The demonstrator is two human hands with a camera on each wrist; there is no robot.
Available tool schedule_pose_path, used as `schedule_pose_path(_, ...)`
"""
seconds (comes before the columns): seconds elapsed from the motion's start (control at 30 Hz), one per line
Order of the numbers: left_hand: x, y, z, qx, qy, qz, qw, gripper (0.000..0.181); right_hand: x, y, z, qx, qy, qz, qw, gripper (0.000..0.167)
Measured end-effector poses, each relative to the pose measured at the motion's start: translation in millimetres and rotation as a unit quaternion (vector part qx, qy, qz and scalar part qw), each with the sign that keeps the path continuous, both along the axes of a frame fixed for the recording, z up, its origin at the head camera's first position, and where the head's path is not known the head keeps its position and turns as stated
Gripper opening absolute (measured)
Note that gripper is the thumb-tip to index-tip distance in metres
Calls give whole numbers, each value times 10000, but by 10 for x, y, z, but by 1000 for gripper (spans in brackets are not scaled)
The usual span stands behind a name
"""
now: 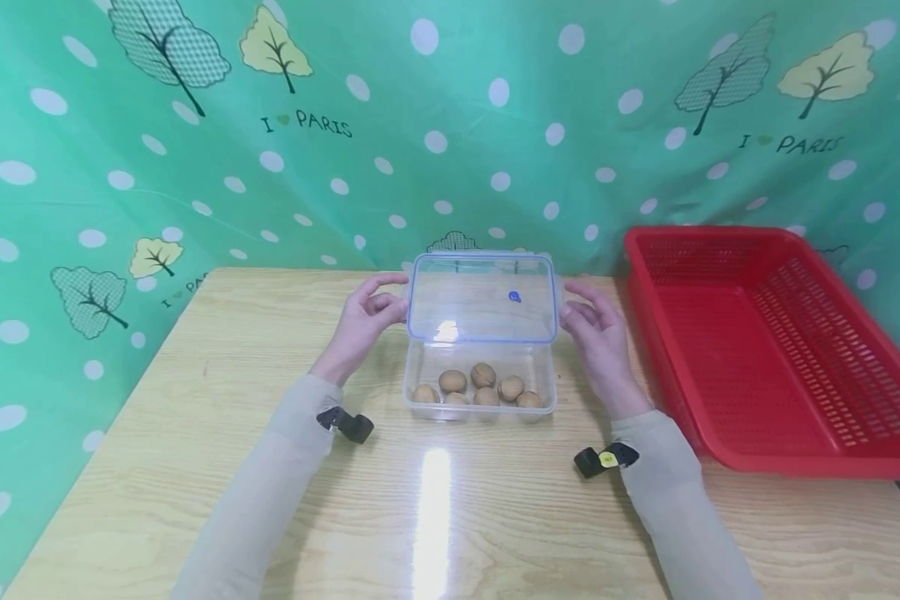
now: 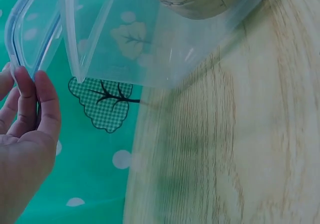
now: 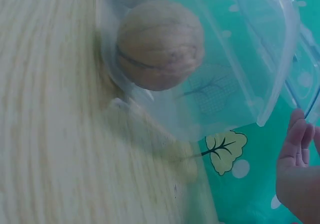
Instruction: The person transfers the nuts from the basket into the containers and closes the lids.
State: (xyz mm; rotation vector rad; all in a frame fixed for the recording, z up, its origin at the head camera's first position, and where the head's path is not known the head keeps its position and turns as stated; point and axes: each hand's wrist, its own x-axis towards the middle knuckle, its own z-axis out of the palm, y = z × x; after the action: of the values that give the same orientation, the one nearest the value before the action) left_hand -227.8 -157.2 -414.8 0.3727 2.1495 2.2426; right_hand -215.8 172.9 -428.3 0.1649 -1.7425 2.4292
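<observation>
A clear plastic lid with a blue seal is held tilted over the back of a clear plastic container. My left hand pinches the lid's left edge; in the left wrist view its fingers grip the rim. At the opposite edge, my right hand pinches the lid between thumb and fingers. Several walnuts lie on the container's floor, its front part uncovered. One walnut shows large through the wall in the right wrist view. A small blue mark shows at the lid.
A large red plastic basket stands on the right of the wooden table, close to my right forearm. Behind the table hangs a green cloth with printed trees and dots.
</observation>
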Motion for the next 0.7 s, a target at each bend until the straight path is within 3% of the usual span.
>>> schedule_pose_path(0.2, 41, -57, -33, -373, -47, -285, 9989, 50, 79, 29, 35, -164, -411, 410, 9982, 29)
schedule_pose_path(0.47, 197, -67, -60, -982, -521, -470, 9927, 50, 218, 83, 85, -94, -988, 713, 9925, 27)
schedule_pose_path(0.7, 275, -84, -124, -1078, -474, -425, 9921, 45, 267, 93, 66, 610, -1099, 830, 9886, 38)
